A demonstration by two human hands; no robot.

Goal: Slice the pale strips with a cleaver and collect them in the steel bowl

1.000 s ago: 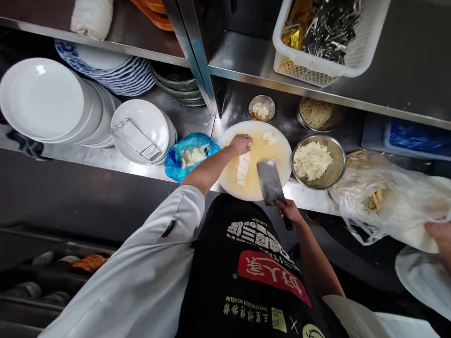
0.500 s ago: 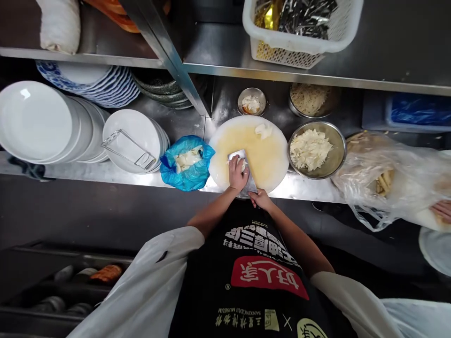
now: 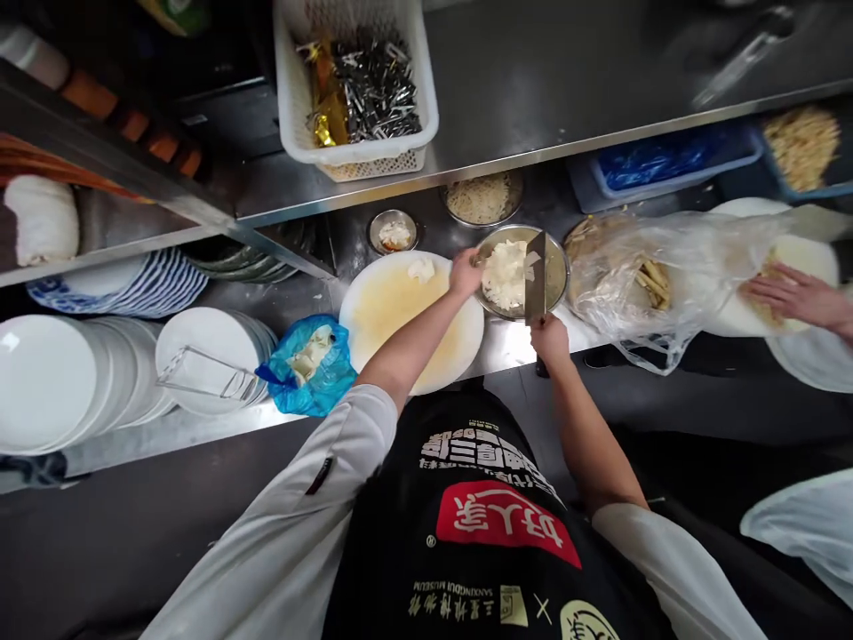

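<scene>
Plainly, at the far left, a stack of large white plates [image 3: 43, 382] was set on the tabletop [image 3: 510, 342], and just beside it a stack of smaller plates [image 3: 200, 331] was placed. Next along, a blue bag [image 3: 320, 388] was seen, with white pieces [image 3: 310, 357] held in its mouth. Close by its right side, a round cutting board [image 3: 379, 307] was laid flat, with a pale scrap [image 3: 421, 269] near its far edge. The left forearm was stretched across this board, and the left hand [image 3: 466, 274] was brought to the left rim of the steel bowl [image 3: 558, 267], its fingers bent; whether the rim was pinched could not be told.

In the bowl, white slices [image 3: 505, 276] were heaped toward the left hand, the nearer of the two to the heap. Over the bowl's right part, the cleaver [image 3: 535, 293] was held, its handle wrapped by the right hand [image 3: 550, 341] at the near side. Its long axis was pointed away from the body, and a few slices were seen against the blade; whether the rim was touched by it could not be told. Farther right, a clear plastic bag [image 3: 619, 293] was spread, and beyond it a co-worker's hand [image 3: 793, 298] was laid flat.
</scene>
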